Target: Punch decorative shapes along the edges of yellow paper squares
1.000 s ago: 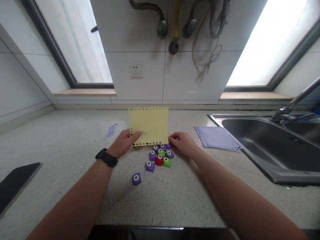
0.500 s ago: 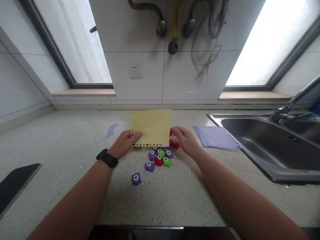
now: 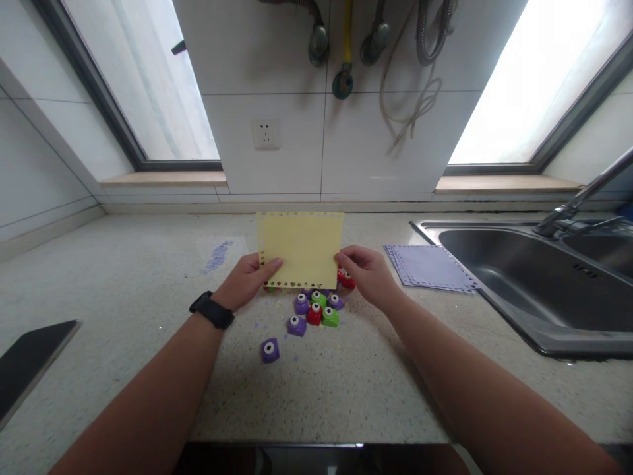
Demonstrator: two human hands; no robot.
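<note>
A sheet of yellow paper (image 3: 302, 247) is held up above the counter, with small punched shapes along its left, top and bottom edges. My left hand (image 3: 252, 277) pinches its lower left side, thumb on the face of the sheet. At the right edge, my right hand (image 3: 364, 272) closes thumb and fingers on the paper. Below the sheet lie several small craft punches: a purple punch (image 3: 297, 325), a red punch (image 3: 314, 313) and a green punch (image 3: 330, 317) among them. Another purple punch (image 3: 270, 350) sits apart, nearer the front. The paper partly hides the punches behind it.
Purple sheets with punched edges (image 3: 430, 267) are stacked at the right, touching the rim of a steel sink (image 3: 524, 330). Purple paper bits (image 3: 216, 256) lie at the left on the speckled counter (image 3: 198, 231). A dark flat object (image 3: 34, 363) is at the far left.
My right thumb and fingers have closed on the right edge of the yellow paper, which was beside them before. The sheet has shifted slightly right. The camera view has tilted a little.
</note>
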